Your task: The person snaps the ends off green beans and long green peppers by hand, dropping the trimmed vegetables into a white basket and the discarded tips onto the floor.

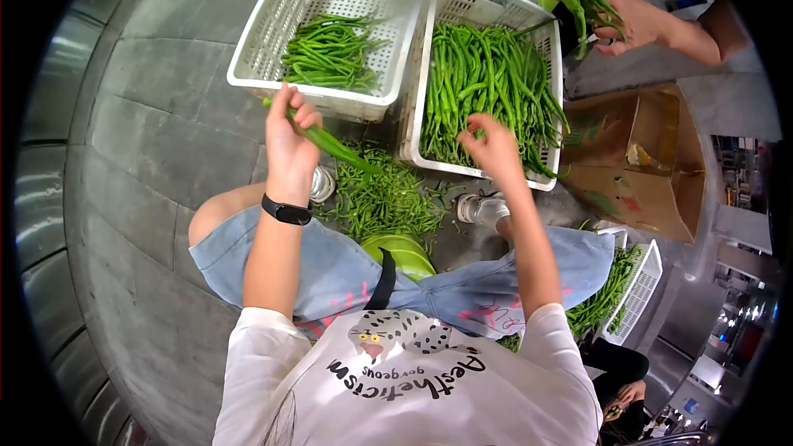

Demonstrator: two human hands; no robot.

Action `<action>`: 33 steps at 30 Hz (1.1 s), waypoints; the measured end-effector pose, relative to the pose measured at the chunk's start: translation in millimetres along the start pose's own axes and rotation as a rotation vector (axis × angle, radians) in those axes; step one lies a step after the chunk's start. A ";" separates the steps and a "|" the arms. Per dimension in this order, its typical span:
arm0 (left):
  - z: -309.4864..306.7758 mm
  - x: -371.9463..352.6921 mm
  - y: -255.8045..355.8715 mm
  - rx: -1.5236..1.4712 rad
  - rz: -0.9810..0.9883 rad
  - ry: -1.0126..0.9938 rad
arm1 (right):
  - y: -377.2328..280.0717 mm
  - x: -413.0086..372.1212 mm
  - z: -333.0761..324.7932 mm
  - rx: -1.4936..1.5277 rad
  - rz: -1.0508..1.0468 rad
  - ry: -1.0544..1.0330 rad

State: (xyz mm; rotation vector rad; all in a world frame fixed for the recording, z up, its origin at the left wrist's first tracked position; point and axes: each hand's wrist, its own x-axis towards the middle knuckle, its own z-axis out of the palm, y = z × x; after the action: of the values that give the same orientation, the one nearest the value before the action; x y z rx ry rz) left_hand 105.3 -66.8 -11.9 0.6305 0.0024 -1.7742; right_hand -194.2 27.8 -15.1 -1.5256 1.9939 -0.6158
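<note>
The left hand (289,136) is closed around one long green pepper (339,149), fingers at its top end, and the pepper points down and to the right of this hand. Just beyond the left hand stands a white basket (248,74) with only a thin layer of peppers (330,54); most of its bottom is bare. Between the two hands and a little lower, a heap of small green bits (384,198) lies on the floor, and nearer to the body there is a green bowl (401,249).

The right hand (491,144) is well apart from the left one. It hangs with bent fingers over the near edge of a second basket (471,168), which is filled thick with peppers (487,74). I cannot tell if it grips one of them.

Judging from the two baskets, only a small part seems done and the larger part remains.

Beyond and to the right of the right hand, another person's hands (636,25) also hold peppers. A cardboard box (636,190) stands right of the right hand.
</note>
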 end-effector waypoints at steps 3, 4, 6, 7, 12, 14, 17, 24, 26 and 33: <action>3.8 -6.0 -11.6 0.082 -0.066 -0.005 | 46.8 60.7 -6.9 -0.381 0.169 0.181; 4.5 -7.0 -16.3 0.116 -0.061 -0.008 | 53.0 72.3 -3.5 -0.514 0.253 0.130; 10.4 -11.0 -23.8 0.187 -0.050 0.004 | 68.7 86.5 5.3 -0.651 0.348 0.066; 10.8 -12.1 -27.2 0.211 -0.043 -0.017 | 81.2 90.8 10.8 -0.655 0.362 0.048; 35.4 -32.6 -37.6 0.680 0.084 -0.115 | 84.0 80.9 0.1 -0.257 0.204 0.392; 42.4 -43.9 -43.6 0.966 0.184 -0.216 | 63.3 55.6 -5.7 -0.188 0.056 0.477; 35.9 -48.6 -59.4 1.465 0.951 -0.680 | 1.2 -1.3 -3.9 0.008 0.008 0.410; 37.4 -69.9 -73.2 1.795 1.135 -1.220 | -40.7 -85.9 20.6 0.679 0.050 -0.264; 27.3 -68.7 -71.9 1.804 0.844 -1.235 | -40.1 -89.5 13.3 0.744 0.068 -0.334; 30.7 -69.3 -71.1 1.394 0.433 -1.136 | -49.8 -89.2 -7.5 0.943 0.135 -0.527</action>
State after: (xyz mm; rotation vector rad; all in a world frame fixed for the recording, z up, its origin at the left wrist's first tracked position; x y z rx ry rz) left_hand 40.0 7.4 20.4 0.3751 -2.0808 -1.2579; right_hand -145.4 101.8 36.0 -0.8322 1.1165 -0.8251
